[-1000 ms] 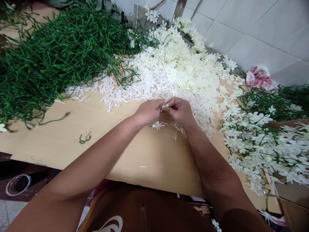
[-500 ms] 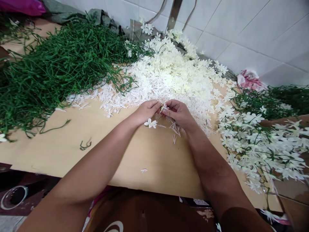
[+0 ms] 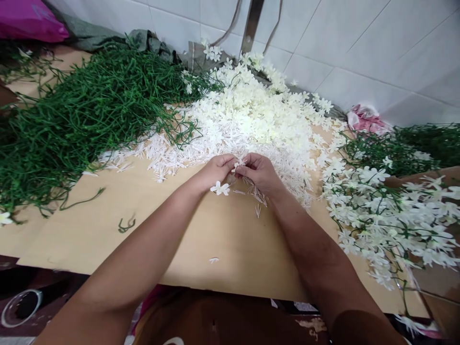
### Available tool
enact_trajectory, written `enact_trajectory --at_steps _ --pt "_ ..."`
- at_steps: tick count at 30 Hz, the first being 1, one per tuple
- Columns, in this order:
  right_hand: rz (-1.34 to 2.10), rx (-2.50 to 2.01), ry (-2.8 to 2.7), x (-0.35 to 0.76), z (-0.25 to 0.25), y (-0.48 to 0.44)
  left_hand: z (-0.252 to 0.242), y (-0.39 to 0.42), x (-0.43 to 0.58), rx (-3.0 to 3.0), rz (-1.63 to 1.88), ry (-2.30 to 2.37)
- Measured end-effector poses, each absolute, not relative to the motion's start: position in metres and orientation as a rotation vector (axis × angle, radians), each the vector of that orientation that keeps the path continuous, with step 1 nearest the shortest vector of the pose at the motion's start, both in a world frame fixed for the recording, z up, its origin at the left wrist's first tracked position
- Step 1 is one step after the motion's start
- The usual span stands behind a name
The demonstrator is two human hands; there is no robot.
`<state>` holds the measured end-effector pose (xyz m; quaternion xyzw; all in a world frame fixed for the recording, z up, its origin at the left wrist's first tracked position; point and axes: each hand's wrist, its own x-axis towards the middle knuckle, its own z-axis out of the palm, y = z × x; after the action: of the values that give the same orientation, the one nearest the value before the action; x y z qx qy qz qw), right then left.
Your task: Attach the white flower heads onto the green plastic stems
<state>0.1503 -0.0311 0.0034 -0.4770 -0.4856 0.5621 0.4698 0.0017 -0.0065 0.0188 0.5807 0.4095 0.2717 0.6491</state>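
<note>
My left hand point(image 3: 217, 171) and my right hand point(image 3: 261, 173) meet above the cardboard, fingertips pinched together. Between them is a small white artificial flower point(image 3: 238, 163), gripped from both sides. A second white flower point(image 3: 220, 188) hangs just under my left hand; its stem is mostly hidden by the fingers. Close behind the hands lie many loose thin white prongs point(image 3: 179, 152), and beyond them a heap of cream-white flower heads point(image 3: 258, 108). A few prongs point(image 3: 258, 210) rest on the cardboard below my right hand.
A big pile of green plastic stems point(image 3: 89, 105) covers the left side. At the right, assembled white flower sprays point(image 3: 391, 215) overhang the cardboard's point(image 3: 230, 258) edge, with more green stems point(image 3: 427, 143) behind. A tiled wall point(image 3: 352, 48) and a pink-white cloth point(image 3: 367, 119) stand at the back.
The flower between my fingertips now shows its petals more fully, and little green is visible there. Both hands stay together in nearly the same spot; the view has shifted slightly.
</note>
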Motion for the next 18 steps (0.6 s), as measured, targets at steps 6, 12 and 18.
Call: enact_trajectory --at_steps 6,12,18 --pt "1.404 -1.251 -1.168 0.151 0.005 -0.031 0.015 -0.007 0.004 1.338 0.622 0.919" --pt "1.261 -1.328 -1.212 0.145 0.010 -0.032 0.011 -0.008 0.005 1.283 0.676 0.882" --pt "0.963 -1.533 -1.380 0.203 0.069 -0.074 0.006 -0.007 -0.002 1.245 0.773 0.814"
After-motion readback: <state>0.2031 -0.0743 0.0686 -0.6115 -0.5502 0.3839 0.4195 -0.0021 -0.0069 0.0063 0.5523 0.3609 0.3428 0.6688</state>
